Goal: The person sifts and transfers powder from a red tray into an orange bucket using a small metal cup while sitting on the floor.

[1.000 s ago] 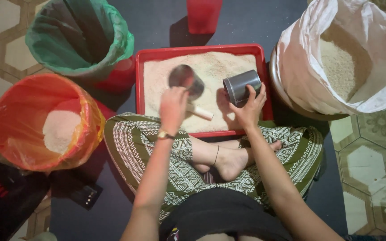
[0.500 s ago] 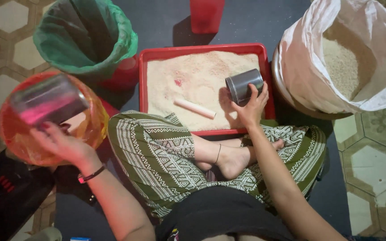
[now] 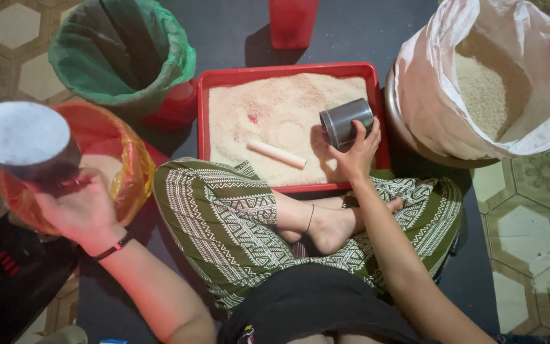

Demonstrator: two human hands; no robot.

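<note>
on the patterned tile floor (image 3: 7, 44), my left hand (image 3: 74, 210) grips a metal cup (image 3: 23, 140) over the orange-lined bucket (image 3: 125, 172), my right hand (image 3: 354, 153) clamps a smaller tin (image 3: 346, 121). the red tray (image 3: 377, 108) is still full of grain, so i judge most remains.

Tilted metal scoop (image 3: 23, 143) over orange-lined bucket (image 3: 122, 165); grey tin (image 3: 346, 121) above red tray (image 3: 206, 127).
</note>
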